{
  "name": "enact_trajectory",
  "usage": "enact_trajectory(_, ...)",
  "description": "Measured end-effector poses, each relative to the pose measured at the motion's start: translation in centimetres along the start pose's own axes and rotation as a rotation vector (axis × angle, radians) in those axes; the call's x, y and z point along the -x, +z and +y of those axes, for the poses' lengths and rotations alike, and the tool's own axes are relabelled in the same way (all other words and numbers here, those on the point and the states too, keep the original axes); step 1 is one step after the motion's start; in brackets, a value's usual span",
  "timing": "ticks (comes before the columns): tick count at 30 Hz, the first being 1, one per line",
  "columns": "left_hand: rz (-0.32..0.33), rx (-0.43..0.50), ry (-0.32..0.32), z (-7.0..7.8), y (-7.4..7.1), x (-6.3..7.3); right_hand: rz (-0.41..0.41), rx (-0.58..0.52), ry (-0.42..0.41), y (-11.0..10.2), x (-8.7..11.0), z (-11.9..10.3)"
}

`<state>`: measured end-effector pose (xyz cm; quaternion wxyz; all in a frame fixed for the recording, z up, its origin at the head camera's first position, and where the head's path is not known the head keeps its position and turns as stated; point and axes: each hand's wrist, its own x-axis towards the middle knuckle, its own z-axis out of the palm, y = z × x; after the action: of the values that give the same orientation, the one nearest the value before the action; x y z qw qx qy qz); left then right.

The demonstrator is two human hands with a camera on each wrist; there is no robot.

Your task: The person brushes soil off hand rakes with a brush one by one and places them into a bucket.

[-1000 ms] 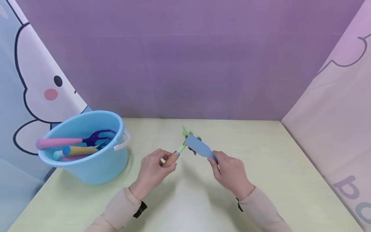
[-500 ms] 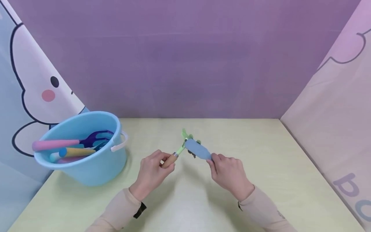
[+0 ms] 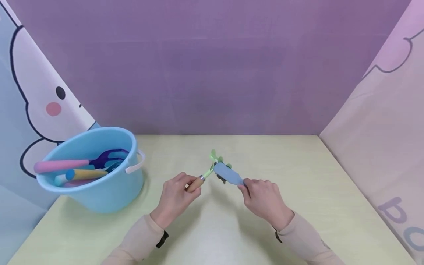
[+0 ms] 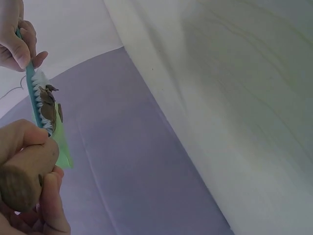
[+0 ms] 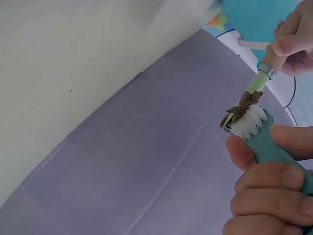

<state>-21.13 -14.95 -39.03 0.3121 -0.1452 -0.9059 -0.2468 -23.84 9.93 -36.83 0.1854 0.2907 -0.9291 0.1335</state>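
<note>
My left hand grips the wooden handle of a small garden rake, its light green pronged head held up over the table. Brown clumps like mud cling to the rake's head. With my right hand I hold a scrub brush, its flat blue back facing up in the head view. The brush's white bristles press against the brown clumps in the right wrist view. Most of the rake's head is hidden behind the brush.
On the table's left stands a light blue bucket with a white handle. In it lie a pink-handled purple fork, a yellow-handled tool and other tools. A purple cloth wall rises behind the table.
The brush and the rake's head have come slightly lower and nearer in the head view. Both hands keep their grips. The bucket appears a little further left as the view shifts.
</note>
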Motion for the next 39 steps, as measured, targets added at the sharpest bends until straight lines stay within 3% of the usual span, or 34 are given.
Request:
enact_trajectory(11, -0.01, -0.056, 0.022, 0.0, 0.1, -0.3, -0.095, -0.114, 0.158, -0.3, 0.6, -0.1)
enact_trajectory(20, 0.02, -0.069, 0.018, -0.7, -0.2, -0.4, -0.09, -0.145, 0.19, -0.5, 0.9, -0.1)
enact_trajectory(27, 0.038, -0.026, -0.064, -1.2, -1.3, -0.8, -0.139, -0.17, 0.249, -0.4, 1.7, 0.5)
enact_trajectory(33, 0.011, -0.012, -0.068, -1.1, -1.6, -1.0, -0.062, -0.174, 0.209, 0.1, 1.7, 0.9)
enact_trajectory(39, -0.029, 0.017, -0.138, -1.4, -1.5, -0.8, -0.047, -0.195, 0.213, 0.4, 1.4, 1.2)
